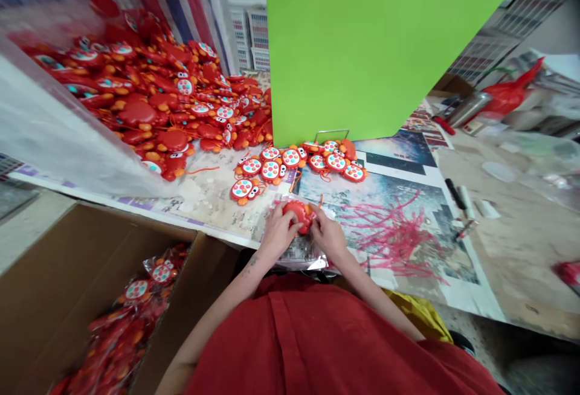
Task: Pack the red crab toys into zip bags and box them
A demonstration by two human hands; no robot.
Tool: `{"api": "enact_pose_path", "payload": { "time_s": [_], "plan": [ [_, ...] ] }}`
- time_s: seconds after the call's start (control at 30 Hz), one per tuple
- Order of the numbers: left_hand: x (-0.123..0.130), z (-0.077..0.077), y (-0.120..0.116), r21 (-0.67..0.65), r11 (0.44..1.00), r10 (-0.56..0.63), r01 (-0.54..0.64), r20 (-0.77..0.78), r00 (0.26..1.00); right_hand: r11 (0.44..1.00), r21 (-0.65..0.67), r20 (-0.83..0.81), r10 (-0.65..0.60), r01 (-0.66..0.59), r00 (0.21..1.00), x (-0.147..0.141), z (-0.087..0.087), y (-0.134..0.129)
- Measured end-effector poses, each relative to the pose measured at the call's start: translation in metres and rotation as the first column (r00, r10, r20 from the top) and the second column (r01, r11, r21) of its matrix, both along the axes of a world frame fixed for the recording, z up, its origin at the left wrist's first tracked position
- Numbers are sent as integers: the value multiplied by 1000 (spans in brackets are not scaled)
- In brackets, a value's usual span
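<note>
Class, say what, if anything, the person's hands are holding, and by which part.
A rounded red plastic toy with orange parts: the left hand holds its left side, the right hand its right side.

Loose toys [270, 170] and a green panel [353, 44] block passage ahead — room opens rightward above pink strips [401, 235].

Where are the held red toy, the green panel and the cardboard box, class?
Held red toy [299, 211], head view: its plain red back.
Green panel [362, 51], head view: middle of its face.
Cardboard box [77, 274], head view: bare inner wall.
</note>
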State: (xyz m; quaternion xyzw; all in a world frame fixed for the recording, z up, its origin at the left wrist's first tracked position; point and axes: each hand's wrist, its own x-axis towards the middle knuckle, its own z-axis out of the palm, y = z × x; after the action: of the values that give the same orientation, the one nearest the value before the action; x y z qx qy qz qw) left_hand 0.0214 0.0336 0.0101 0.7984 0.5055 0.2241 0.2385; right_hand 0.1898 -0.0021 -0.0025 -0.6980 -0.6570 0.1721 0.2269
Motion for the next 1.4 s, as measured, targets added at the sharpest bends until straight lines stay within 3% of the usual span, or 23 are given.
{"api": "enact_pose_path", "payload": {
  "time_s": [0.13, 0.23, 0.5, 0.6, 0.8, 0.93, 1.03, 1.13, 1.2, 1.3, 1.4],
  "plan": [
    [1, 0, 0, 3, 1000, 10, -10, -41, 999, 1000, -21, 30, -6, 7, 1000, 2, 1, 5],
    [0, -1, -1, -25, 999, 20, -21, -59, 998, 999, -51, -41, 4, -6, 999, 7, 1, 11],
    [3, 0, -2, -49, 998, -29, 30, 8, 1000, 985, -105, -109, 127, -138, 986, 15, -5, 14],
    [3, 0, -2, -47, 997, -55, 57, 62, 997, 986, -106, -165, 112, -130, 980, 17, -8, 14],
    [0, 8, -3, -71, 996, -40, 48, 108, 993, 997, 36, -295, 74, -67, 953, 13, -9, 9],
    [5, 16, -3, -229, 962, -99, 151, 227, 969, 985, 164, -401, 123, -61, 908, 4, -4, 9],
    [7, 19, -4, -207, 961, -132, 186, 249, 959, 981, 192, -426, 119, -39, 897, 2, -2, 11],
    [2, 14, -3, -16, 1000, -22, 26, 227, 974, 982, 187, -528, 96, 5, 844, 3, -4, 12],
    [-3, 6, -1, 54, 993, 89, -108, 283, 955, 983, 183, -600, 88, 30, 795, 4, -5, 11],
    [-9, -9, 3, -126, 971, 238, -204, 412, 879, 976, 206, -639, 84, 65, 764, 5, -6, 10],
    [-10, -22, 5, -406, 907, 328, -111, 516, 791, 965, 245, -653, 93, 93, 751, 4, -8, 11]
  ]
}}
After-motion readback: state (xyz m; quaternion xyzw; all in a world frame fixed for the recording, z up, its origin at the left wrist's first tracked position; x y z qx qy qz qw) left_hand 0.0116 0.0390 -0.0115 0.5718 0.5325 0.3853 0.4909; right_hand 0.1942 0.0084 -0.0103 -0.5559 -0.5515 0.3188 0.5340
